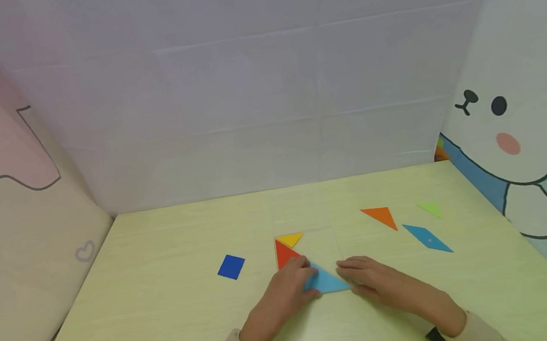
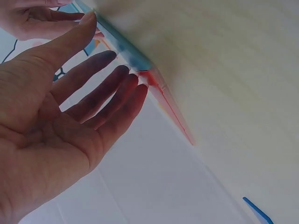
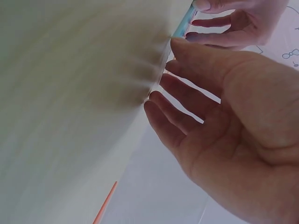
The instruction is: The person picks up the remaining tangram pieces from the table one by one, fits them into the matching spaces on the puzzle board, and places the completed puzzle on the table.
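A light blue triangle (image 1: 328,282) and a red triangle (image 1: 284,253) lie together on the table, with a small yellow triangle (image 1: 290,239) at the red one's upper right. They appear to sit in a thin clear square tray (image 1: 336,239), whose edges are faint. My left hand (image 1: 289,287) rests over the red and light blue triangles, fingers lightly bent with fingertips down; the left wrist view shows no piece gripped. At the light blue triangle's right corner, my right hand (image 1: 379,282) touches down with extended fingers along the tray's right side.
Left of the tray lies a dark blue square (image 1: 231,267). To the right are an orange triangle (image 1: 382,217), a light green triangle (image 1: 431,209) and a blue parallelogram (image 1: 427,238). A pale wall covering (image 1: 246,111) rises behind the table (image 1: 168,317).
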{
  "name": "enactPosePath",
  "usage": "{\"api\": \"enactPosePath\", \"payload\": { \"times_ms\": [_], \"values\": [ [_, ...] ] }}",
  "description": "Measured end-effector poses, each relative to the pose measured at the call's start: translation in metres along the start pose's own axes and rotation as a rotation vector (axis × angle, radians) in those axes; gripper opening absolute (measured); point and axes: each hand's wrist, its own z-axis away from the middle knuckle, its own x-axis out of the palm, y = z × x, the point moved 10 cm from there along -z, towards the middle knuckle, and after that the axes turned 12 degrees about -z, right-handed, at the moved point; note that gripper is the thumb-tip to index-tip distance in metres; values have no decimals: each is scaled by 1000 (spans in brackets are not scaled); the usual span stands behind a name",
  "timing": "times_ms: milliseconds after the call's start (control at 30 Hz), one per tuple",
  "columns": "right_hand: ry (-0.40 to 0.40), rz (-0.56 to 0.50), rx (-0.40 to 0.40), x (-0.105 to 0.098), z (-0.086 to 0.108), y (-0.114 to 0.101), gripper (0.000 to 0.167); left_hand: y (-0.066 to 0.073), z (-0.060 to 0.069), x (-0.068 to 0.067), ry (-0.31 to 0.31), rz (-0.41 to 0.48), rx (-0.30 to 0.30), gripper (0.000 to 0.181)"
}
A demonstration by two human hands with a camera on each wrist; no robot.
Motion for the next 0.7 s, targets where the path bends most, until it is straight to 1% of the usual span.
{"api": "enactPosePath", "payload": {
  "times_ms": [200,367,467,567,700],
  "values": [
    [-4,-10,13,-4,0,2,42,3,-1,0,-30,-63,-4,28],
    [15,-18,28,-9,1,5,39,4,-1,0,-55,-87,-14,26],
    [26,-17,46,-10,2,10,37,5,-1,1,-56,-102,-12,23],
    [59,3,23,-14,4,10,33,7,0,3,-56,-117,-2,20],
    [116,48,-41,-19,7,7,29,9,0,6,-73,-124,9,18]
  ]
}}
